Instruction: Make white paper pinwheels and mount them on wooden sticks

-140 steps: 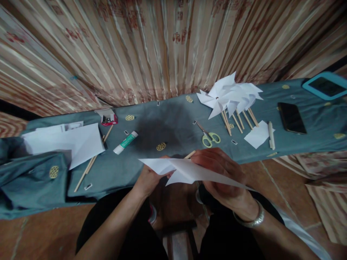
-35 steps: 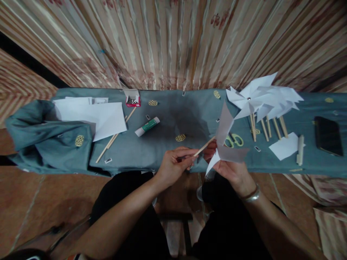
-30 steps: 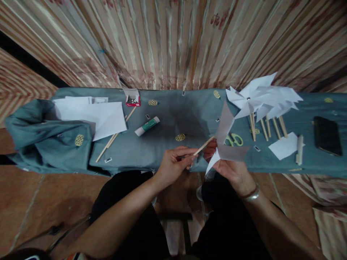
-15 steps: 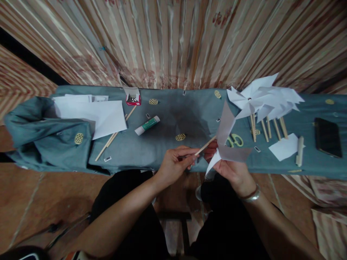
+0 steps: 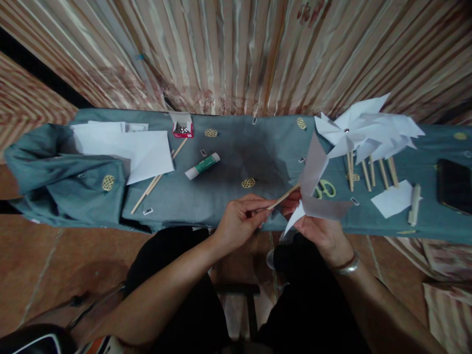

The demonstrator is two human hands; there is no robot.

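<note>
My left hand [image 5: 238, 220] pinches the near end of a thin wooden stick [image 5: 284, 196] that slants up to the right. My right hand [image 5: 317, 230], with a silver bangle on the wrist, grips a white paper pinwheel [image 5: 313, 191] at its centre, right at the stick's far tip. The pinwheel's blades stand up above the front edge of a long table under a teal cloth [image 5: 228, 162]. Yellow-handled scissors [image 5: 324, 189] lie just behind the pinwheel, partly hidden by it.
Several finished white pinwheels on sticks [image 5: 365, 135] lie at the back right. Further right are a white paper square [image 5: 393, 198], a rolled paper [image 5: 415, 204] and a black phone [image 5: 454, 186]. Left lie a glue stick [image 5: 202, 165], a red pin box [image 5: 182, 129], white sheets [image 5: 125, 150] and spare sticks [image 5: 152, 183].
Since the oldest frame the flat sheet held in both hands has become a pinwheel held against a stick. In the last second the hands barely moved; the view shifted slightly.
</note>
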